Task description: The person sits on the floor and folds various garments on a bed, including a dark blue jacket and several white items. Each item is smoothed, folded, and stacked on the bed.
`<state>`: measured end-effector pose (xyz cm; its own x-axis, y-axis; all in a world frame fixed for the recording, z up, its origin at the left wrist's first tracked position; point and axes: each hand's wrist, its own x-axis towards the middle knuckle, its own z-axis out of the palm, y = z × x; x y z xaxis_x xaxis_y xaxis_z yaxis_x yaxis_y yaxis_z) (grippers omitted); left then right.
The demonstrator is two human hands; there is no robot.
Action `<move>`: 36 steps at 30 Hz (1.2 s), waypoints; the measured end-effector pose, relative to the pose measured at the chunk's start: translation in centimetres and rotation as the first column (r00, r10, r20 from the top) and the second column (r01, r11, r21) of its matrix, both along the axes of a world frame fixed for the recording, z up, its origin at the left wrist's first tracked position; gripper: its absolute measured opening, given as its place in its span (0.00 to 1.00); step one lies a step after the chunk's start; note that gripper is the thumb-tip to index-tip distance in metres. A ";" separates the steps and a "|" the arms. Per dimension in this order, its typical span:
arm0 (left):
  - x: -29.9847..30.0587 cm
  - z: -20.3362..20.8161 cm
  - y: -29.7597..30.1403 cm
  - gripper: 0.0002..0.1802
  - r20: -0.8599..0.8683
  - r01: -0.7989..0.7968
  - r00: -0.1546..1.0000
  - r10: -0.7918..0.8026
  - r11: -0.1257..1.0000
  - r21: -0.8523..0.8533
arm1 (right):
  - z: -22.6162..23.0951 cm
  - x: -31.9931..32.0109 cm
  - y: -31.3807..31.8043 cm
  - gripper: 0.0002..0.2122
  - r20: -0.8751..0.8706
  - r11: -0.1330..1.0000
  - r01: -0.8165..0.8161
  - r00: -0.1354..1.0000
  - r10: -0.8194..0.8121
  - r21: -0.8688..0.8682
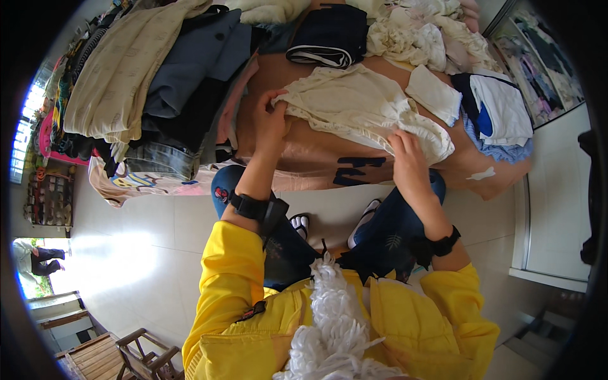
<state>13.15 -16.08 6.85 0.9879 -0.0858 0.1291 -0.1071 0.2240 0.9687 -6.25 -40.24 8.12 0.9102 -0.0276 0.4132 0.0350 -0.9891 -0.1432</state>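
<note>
A cream child's garment [354, 98] with a faint small print lies spread on the brown cloth in front of me. Its right end is gathered and frilly. My left hand [271, 120] is closed, pinching the garment's left edge between thumb and fingers. At the right end, my right hand [410, 158] is closed over the gathered part near its front edge, the fingertips pressed into the fabric. Black bands are strapped round both my forearms.
A brown cloth [304, 145] covers the surface. Piled clothes [190, 69] stand at the left. Behind lie a folded navy garment [329, 31] and crumpled cream clothes [411, 38]. Folded white clothes [500, 107] sit at the right, near a white cabinet [557, 196]. A wooden chair [149, 354] stands lower left.
</note>
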 end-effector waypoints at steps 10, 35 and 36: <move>-12.0 8.1 5.9 0.15 0.057 0.649 0.695 -0.716 0.660 0.379 | 13.4 -8.1 -10.2 0.10 0.458 0.714 -0.190 0.866 -0.202 0.673; -14.6 -3.3 5.6 0.22 -0.528 0.349 0.732 -0.431 0.902 -0.253 | 2.8 8.1 -2.8 0.14 0.340 0.616 -0.049 0.867 -0.365 0.786; -14.7 -3.6 5.6 0.23 -0.522 0.390 0.721 -0.456 0.889 -0.238 | 0.9 5.7 -2.5 0.17 0.208 0.462 0.051 0.846 -0.491 0.886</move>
<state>-1.52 -10.49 3.29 0.7527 -0.5310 -0.3893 0.5649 0.2172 0.7961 -0.52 -42.72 8.99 0.5492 -0.7651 0.3361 0.0555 -0.3680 -0.9282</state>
